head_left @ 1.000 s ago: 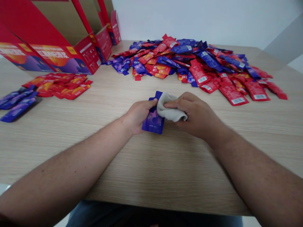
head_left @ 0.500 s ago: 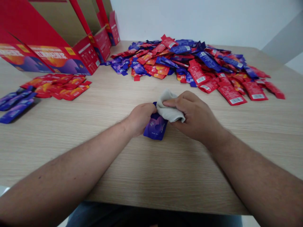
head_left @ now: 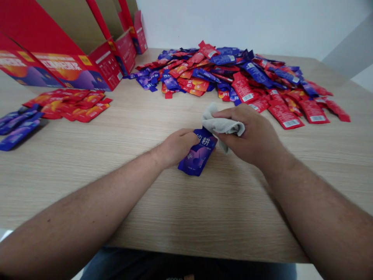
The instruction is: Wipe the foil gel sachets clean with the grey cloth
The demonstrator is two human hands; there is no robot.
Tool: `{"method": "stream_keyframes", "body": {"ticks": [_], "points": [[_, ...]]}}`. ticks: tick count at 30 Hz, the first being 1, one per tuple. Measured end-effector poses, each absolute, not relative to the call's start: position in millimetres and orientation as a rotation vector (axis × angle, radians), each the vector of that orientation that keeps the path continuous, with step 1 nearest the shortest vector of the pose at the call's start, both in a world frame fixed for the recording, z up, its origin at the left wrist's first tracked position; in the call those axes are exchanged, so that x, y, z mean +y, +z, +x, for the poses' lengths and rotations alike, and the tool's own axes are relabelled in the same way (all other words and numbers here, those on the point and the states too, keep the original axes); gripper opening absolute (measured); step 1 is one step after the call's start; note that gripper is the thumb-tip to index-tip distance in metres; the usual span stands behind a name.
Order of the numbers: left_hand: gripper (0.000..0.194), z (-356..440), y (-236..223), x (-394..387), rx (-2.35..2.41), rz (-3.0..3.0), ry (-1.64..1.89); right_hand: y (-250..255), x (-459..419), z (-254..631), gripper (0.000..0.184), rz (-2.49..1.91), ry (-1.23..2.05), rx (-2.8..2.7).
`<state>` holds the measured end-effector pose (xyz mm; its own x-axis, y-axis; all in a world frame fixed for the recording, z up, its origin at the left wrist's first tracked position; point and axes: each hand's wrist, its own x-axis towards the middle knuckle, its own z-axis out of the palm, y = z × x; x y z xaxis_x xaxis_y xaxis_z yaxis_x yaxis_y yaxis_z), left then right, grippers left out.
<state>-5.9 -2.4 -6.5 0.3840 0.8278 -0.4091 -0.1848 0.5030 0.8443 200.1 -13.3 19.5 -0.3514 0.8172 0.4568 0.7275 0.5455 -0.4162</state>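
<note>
A purple-blue pouch point(head_left: 199, 157) with white lettering is tilted in front of me, its printed face toward me. My left hand point(head_left: 181, 146) is closed on the pouch's left side, thumb over the front. In my right hand point(head_left: 250, 132) a crumpled pale grey cloth point(head_left: 223, 124) is pinched between thumb and fingers. The cloth is at the pouch's upper right corner and covers a little of its top end. Whether cloth and pouch are pressed together there, I cannot tell.
Against the wall lies a wide heap of red and blue pouches point(head_left: 201, 74). Open red cartons point(head_left: 84, 70) stand at the back left. Before them are a group of red pouches point(head_left: 68, 105) and several blue pouches point(head_left: 20, 126). The wooden table point(head_left: 186, 217) ends near my lap.
My right hand has moved the cloth up and to the right, uncovering more of the pouch's upper front. The left hand still grips the pouch, shifted slightly right.
</note>
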Motion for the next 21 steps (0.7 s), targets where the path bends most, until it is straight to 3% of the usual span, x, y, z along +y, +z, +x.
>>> {"method": "stream_keyframes", "body": {"ticks": [6, 11, 16, 21], "points": [[0.017, -5.1, 0.4, -2.3, 0.977, 0.914, 0.679, 5.5, 5.9, 204.8, 0.018, -1.377, 0.299, -2.151], [0.043, -9.4, 9.7, -0.4, 0.718, 0.552, 0.618, 4.8, 9.9, 210.9, 0.018, -1.429, 0.263, -1.880], [0.043, -15.4, 11.1, 3.0, 0.632, 0.454, 0.625, 9.0, 3.1, 207.8, 0.016, -1.453, 0.286, -1.842], [0.063, -13.6, 12.1, 4.0, 0.736, 0.433, 0.715, 6.8, 3.1, 209.4, 0.013, -1.502, 0.248, -1.813]]}}
